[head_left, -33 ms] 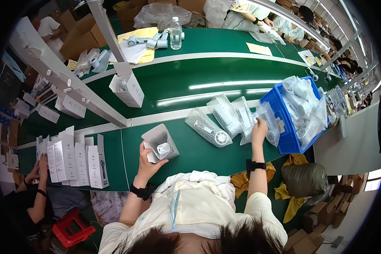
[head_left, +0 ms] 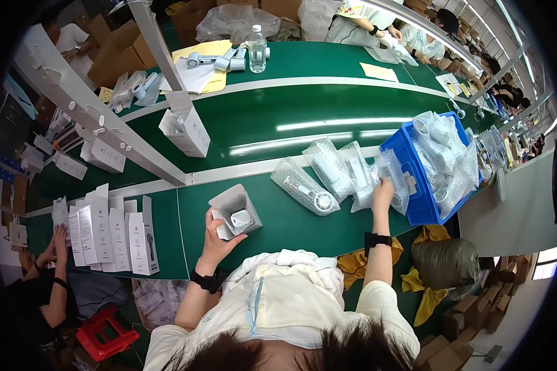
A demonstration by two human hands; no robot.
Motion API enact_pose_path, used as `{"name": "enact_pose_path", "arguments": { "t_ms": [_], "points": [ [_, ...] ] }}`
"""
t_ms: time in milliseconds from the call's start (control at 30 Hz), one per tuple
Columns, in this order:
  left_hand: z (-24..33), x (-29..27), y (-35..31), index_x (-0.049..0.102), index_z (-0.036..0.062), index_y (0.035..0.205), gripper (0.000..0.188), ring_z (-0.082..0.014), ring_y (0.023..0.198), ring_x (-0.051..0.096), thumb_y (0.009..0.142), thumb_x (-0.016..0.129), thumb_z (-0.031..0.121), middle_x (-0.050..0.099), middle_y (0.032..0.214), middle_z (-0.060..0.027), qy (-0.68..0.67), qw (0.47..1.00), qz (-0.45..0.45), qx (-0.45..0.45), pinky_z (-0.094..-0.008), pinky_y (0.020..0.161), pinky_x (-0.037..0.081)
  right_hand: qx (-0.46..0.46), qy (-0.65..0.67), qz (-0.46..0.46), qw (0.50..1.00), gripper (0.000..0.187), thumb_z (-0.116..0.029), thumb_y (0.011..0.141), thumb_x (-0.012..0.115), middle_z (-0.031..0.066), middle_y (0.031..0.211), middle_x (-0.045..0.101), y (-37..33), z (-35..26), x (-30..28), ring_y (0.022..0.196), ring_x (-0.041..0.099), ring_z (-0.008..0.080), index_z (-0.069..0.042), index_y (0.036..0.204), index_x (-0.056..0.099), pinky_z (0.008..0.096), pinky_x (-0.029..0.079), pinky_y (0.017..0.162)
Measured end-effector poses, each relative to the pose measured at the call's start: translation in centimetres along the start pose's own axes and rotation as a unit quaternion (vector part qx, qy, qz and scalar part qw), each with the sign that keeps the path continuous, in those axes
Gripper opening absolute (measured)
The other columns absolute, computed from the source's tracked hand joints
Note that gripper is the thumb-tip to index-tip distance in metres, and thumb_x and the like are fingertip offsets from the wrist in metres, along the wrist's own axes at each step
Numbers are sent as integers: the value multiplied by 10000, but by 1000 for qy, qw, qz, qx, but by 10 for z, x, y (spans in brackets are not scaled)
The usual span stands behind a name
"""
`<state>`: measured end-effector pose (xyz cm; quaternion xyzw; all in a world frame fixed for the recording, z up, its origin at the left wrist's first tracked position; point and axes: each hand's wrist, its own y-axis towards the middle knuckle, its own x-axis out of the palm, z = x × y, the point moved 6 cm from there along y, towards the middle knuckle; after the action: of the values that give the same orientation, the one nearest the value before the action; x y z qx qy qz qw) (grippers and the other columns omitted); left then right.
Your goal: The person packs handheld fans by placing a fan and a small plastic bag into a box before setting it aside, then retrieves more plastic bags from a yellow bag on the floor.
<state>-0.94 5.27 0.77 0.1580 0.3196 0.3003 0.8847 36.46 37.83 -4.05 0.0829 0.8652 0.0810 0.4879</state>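
My left hand [head_left: 220,238] grips an open white cardboard box [head_left: 249,213] by its near left side. A small white piece [head_left: 241,218] shows inside it; the rest of that piece is hidden. My right hand [head_left: 383,196] has its fingers closed on the edge of a bubble-wrap package [head_left: 391,172] beside the blue bin. Their exact grip is partly hidden. To the left of that hand lie more clear bubble-wrap packages, among them one with a round-headed white handheld fan [head_left: 304,188] showing through.
A blue bin [head_left: 422,213] heaped with bubble-wrapped packages stands at the right. Several white boxes [head_left: 111,238] stand at the left, near a co-worker's hands [head_left: 59,241]. Across the metal rail is another open box [head_left: 189,133]. A slanted metal post [head_left: 148,154] rises on the left.
My right hand has shifted slightly nearer and to the right along the bubble-wrap packages. The white piece in the box sits a little differently. My left hand stays almost in place.
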Motion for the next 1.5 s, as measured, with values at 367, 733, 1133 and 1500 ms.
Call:
{"name": "enact_pose_path", "arguments": {
  "t_ms": [367, 733, 1133, 1500],
  "points": [
    [13, -4, 4, 334, 109, 1091, 720, -371, 1112, 419, 565, 816, 200, 314, 1265, -215, 32, 999, -16, -4, -412, 898, 384, 63, -123, -65, 988, 193, -128, 716, 589, 279, 888, 583, 20, 51, 30, 889, 568, 400, 25, 833, 585, 437, 450, 796],
    [44, -15, 34, 626, 39, 836, 239, -290, 911, 520, 616, 717, 63, 467, 1080, -144, 30, 995, -58, -81, -322, 766, 426, -74, -174, -105, 976, 333, -47, 739, 517, 236, 878, 592, 14, 72, 52, 845, 562, 408, -67, 1072, 532, 437, 449, 753],
    [44, -15, 35, 629, 22, 783, 191, -284, 894, 528, 608, 700, 45, 498, 1043, -141, 9, 996, -37, -82, -325, 756, 425, -37, -19, -123, 992, 325, -47, 619, 661, 162, 873, 574, 13, 51, 19, 828, 554, 379, -82, 936, 597, 413, 450, 733],
    [41, -19, 37, 616, -16, 775, 169, -256, 840, 557, 621, 683, 10, 551, 942, -123, 0, 995, 5, -103, -295, 723, 431, -341, 128, 66, 929, 131, 1, 709, 629, 133, 1006, 563, -44, -176, -108, 1008, 508, 247, -24, 813, 553, 304, 445, 732]
  ]
}}
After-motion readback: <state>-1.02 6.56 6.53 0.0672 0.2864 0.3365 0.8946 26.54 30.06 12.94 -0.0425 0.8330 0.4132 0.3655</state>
